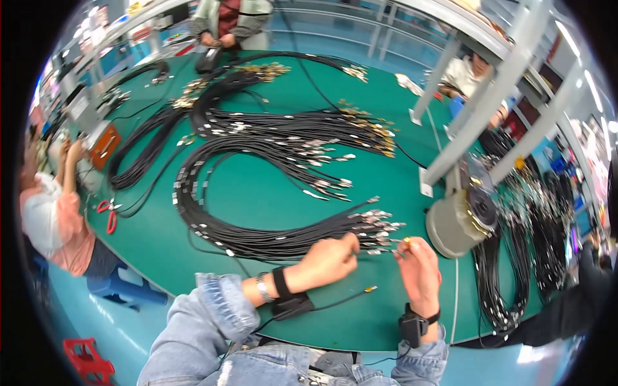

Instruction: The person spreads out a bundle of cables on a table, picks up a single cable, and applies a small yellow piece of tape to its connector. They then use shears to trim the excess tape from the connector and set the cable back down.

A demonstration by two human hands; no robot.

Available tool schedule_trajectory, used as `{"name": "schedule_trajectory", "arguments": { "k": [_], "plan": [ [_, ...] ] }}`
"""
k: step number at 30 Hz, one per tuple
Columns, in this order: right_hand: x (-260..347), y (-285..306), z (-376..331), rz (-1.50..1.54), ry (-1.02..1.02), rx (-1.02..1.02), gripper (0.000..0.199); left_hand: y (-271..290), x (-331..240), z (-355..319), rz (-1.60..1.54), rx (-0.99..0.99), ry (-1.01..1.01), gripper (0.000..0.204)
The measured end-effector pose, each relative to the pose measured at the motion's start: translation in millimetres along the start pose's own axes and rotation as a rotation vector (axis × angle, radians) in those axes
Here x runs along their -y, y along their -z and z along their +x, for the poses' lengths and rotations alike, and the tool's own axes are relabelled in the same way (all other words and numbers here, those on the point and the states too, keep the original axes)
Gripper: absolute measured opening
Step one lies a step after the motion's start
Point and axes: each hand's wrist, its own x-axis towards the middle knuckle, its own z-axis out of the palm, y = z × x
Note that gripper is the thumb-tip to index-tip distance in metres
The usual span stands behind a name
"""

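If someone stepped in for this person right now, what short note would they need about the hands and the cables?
Left hand: pinching the metal-tipped ends of the nearest black cable bundle.
Right hand: holding a small gold connector at its fingertips.
One loose cable with a gold tip lies near the front edge of the green table.
More looped bundles lie farther back. How many ends are finished cannot be told.

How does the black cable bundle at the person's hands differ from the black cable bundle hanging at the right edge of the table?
The black cable bundle at the hands lies flat on the green table in a wide loop; the hanging black cable bundle at the right drapes down over the table's edge. The left hand touches the first bundle's metal ends; no hand touches the second. Both are thin black cables with small metal connectors.
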Motion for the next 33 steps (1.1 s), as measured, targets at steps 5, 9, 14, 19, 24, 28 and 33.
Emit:
{"name": "schedule_trajectory", "arguments": {
  "k": [5,9,14,19,24,28,33],
  "plan": [
    [-11,-12,-8,0.035,0.041,-0.093,0.008,17,-20,16,-0.318,0.07,0.112,0.017],
    [-19,-30,-15,0.006,0.045,-0.135,0.007,11,-15,15,-0.429,0.06,0.116,0.019],
    [-25,-50,-19,-0.047,0.066,-0.19,0.006,12,-29,10,-0.582,-0.006,0.134,0.018],
    [-30,-55,-21,-0.062,0.111,-0.177,0.005,13,-39,7,-0.536,-0.131,0.122,0.015],
    [-38,-58,-20,-0.156,0.232,-0.175,0.004,5,-32,0,-0.354,-0.248,-0.028,0.016],
    [-39,-57,-20,-0.199,0.28,-0.205,0.005,2,-34,-2,-0.326,-0.265,-0.046,0.022],
    [-41,-56,-21,-0.188,0.278,-0.211,0.005,4,-37,-4,-0.308,-0.258,-0.044,0.031]
  ]
}}
